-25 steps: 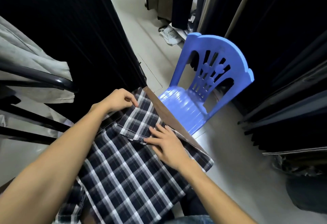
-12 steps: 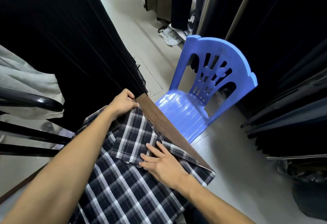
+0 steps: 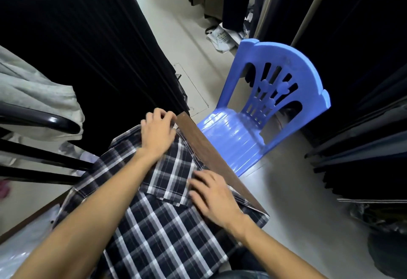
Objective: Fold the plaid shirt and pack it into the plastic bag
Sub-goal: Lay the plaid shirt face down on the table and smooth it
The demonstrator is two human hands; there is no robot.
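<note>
The dark blue and white plaid shirt (image 3: 158,230) lies spread on a brown table (image 3: 211,160), with one part folded over its top. My left hand (image 3: 157,131) is at the shirt's far end by the table corner, fingertips curled on the fabric edge. Fingers straight and spread, my right hand (image 3: 211,197) lies flat on the folded part near the table's right edge. Clear plastic (image 3: 24,243), possibly the bag, shows at the lower left, partly hidden by my left arm.
A blue plastic chair (image 3: 264,107) stands right beside the table's right edge. Dark hanging garments (image 3: 88,36) fill the left and right sides. A black metal rail (image 3: 44,120) with grey cloth is on the left. Pale floor runs ahead between the racks.
My left hand has drawn the shirt's edge out to the table's far corner. My right hand has slid back along the folded part, still flat on it.
</note>
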